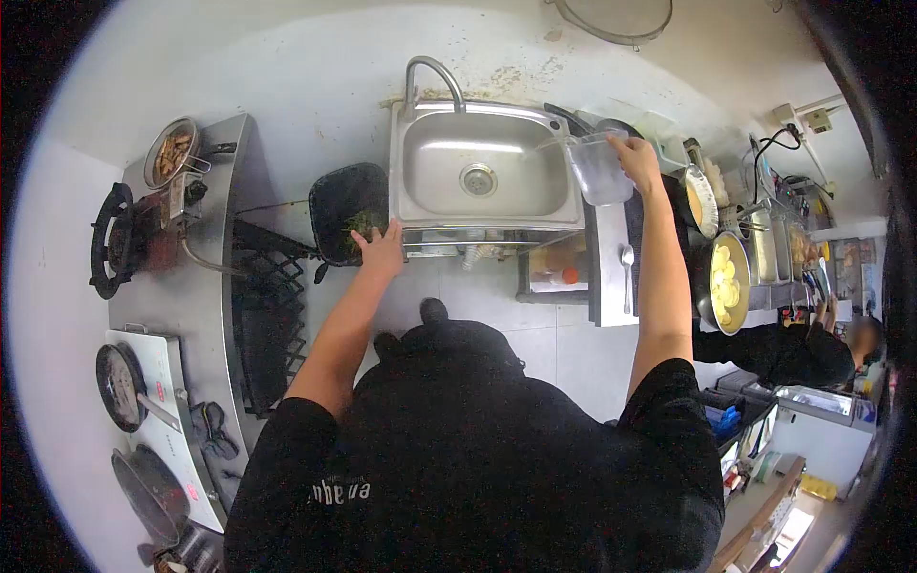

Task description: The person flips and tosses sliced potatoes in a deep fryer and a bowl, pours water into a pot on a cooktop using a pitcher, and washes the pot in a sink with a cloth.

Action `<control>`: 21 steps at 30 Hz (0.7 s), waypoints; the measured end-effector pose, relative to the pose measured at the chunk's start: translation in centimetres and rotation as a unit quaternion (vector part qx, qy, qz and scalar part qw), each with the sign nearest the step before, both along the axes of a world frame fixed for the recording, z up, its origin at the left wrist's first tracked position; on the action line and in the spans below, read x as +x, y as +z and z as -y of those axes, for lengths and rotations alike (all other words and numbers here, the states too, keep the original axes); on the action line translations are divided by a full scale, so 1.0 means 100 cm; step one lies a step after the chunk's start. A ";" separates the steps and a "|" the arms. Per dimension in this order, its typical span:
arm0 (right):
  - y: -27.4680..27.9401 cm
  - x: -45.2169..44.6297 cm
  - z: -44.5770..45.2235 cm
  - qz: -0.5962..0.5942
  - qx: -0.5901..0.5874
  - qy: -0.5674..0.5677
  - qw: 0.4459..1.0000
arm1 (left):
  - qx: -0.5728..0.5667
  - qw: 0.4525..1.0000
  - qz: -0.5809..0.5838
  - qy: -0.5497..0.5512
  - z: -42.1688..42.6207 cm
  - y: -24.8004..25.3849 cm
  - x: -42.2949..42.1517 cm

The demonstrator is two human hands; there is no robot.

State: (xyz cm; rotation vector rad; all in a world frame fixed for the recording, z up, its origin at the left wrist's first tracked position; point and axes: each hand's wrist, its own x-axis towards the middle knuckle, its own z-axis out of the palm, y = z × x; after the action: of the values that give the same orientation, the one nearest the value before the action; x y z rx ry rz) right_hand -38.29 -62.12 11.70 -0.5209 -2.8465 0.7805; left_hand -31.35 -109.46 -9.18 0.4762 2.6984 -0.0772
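Observation:
My right hand (632, 160) is closed on the handle of a clear plastic jug (600, 174), which it holds at the right edge of the steel sink (490, 207). The jug is tilted, its spout toward the basin. My left hand (380, 246) has its fingers spread at the sink's front left corner, over the edge of a black bin (334, 215). Some green scraps lie in the bin near my fingertips. A curved faucet (435, 65) stands at the back of the sink.
Left is a steel counter (210, 248) with a gas burner (115, 241) and pans. On the right are a spoon (627, 277), a bowl of yellow slices (728, 286) and metal containers. A co-worker (802, 353) stands at the far right.

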 end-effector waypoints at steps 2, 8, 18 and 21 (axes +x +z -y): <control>0.005 0.008 0.001 0.002 -0.041 -0.017 0.999 | 0.003 1.000 0.006 0.005 -0.001 0.001 0.001; -0.006 0.026 -0.008 0.005 -0.179 -0.033 0.983 | 0.014 0.999 0.024 0.021 -0.001 0.008 0.000; -0.009 0.016 0.005 0.062 -0.071 -0.011 0.995 | -0.011 0.998 0.056 0.030 -0.005 0.016 -0.002; -0.036 -0.009 -0.019 0.005 0.041 0.034 0.999 | -0.035 0.997 0.062 0.026 -0.006 0.012 -0.002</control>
State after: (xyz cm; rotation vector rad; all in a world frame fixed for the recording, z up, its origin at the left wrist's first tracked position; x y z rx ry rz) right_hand -39.19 -60.20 8.12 -0.4191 -2.9042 0.6714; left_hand -31.54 -108.85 -7.99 0.3771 2.5748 -0.1225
